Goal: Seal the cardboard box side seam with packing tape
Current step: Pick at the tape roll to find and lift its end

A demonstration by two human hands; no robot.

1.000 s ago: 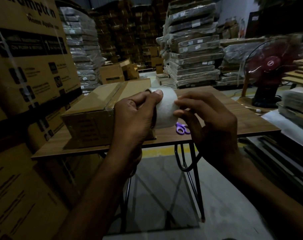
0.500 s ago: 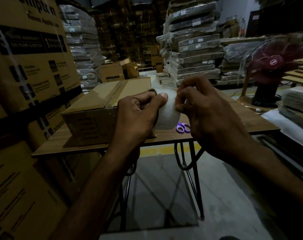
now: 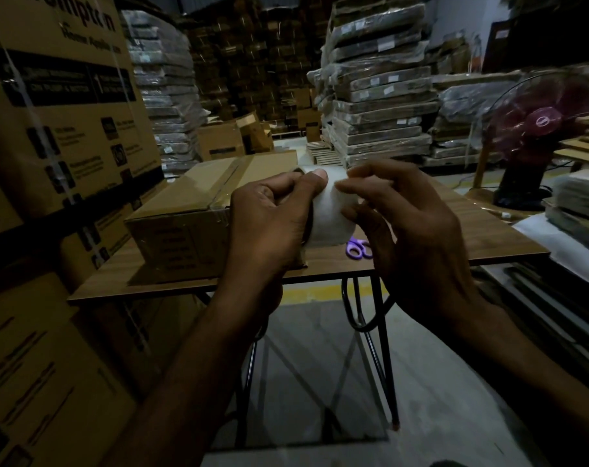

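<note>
Cardboard box point(image 3: 185, 210) behind L grip point(image 3: 269, 224) clasping tape roll point(image 3: 330, 220), R grip point(image 3: 414, 237) pinching it, purple scissors point(image 3: 355, 247) beyond

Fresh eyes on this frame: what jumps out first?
A white tape roll is held up at centre, the left hand gripping it and the right hand pinching at its outer face. Behind it, a cardboard box sits on the table, with purple scissors nearby. A red fan stands at far right.

1 head-worn wide camera faces forward, downward, near the table point(image 3: 488, 235).
</note>
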